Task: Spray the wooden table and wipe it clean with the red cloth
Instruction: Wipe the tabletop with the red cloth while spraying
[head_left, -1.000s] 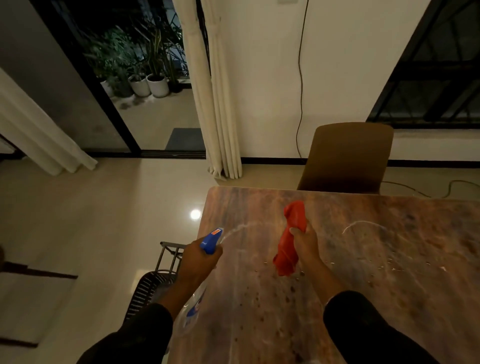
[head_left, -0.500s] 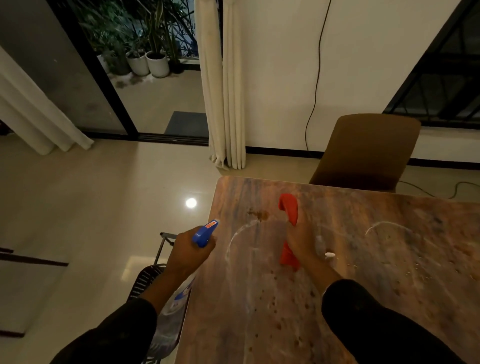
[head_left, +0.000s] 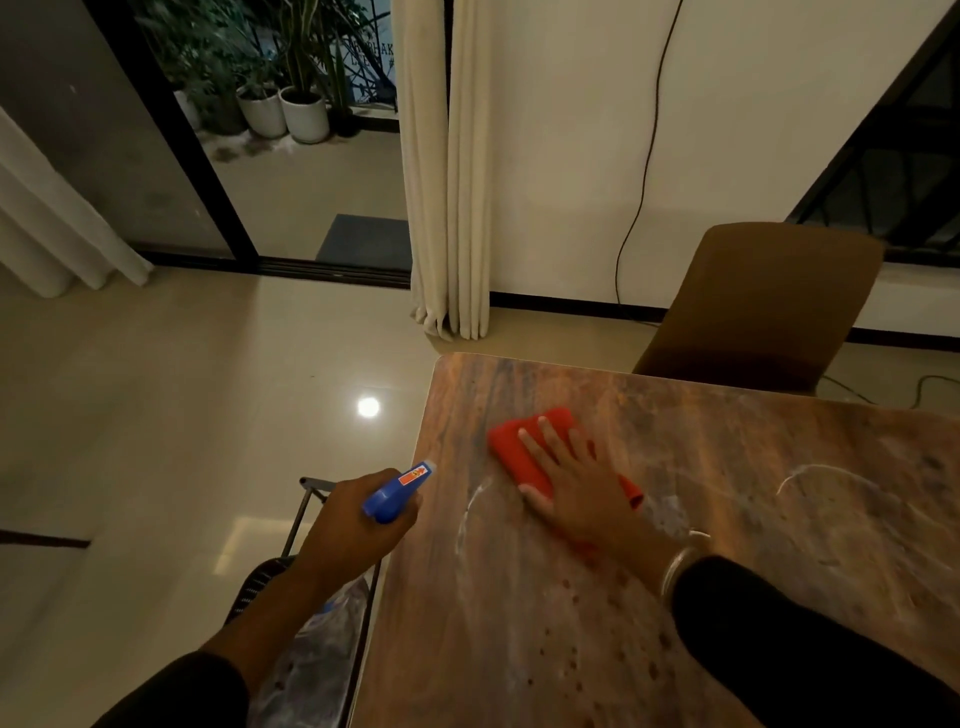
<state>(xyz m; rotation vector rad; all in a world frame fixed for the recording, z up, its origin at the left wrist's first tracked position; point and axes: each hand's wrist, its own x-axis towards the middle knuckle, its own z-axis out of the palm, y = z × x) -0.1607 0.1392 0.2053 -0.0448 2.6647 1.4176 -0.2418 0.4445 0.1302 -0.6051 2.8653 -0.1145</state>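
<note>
Near the table's (head_left: 519, 623) left corner, the red cloth (head_left: 524, 447) is pressed flat under the open right hand (head_left: 582, 488), streaks lying rightward, while the spray bottle (head_left: 397, 491) is clenched in the left hand (head_left: 358, 525) off the edge.

Red cloth (head_left: 524, 449) on brown streaky-grained wooden table (head_left: 727, 519) with whitish arc smears; spray bottle (head_left: 397, 491) head blue with red-orange label; sleeves black; chair (head_left: 769, 306) brown; curtain (head_left: 449, 166) cream; plant pots (head_left: 304, 111) white.
</note>
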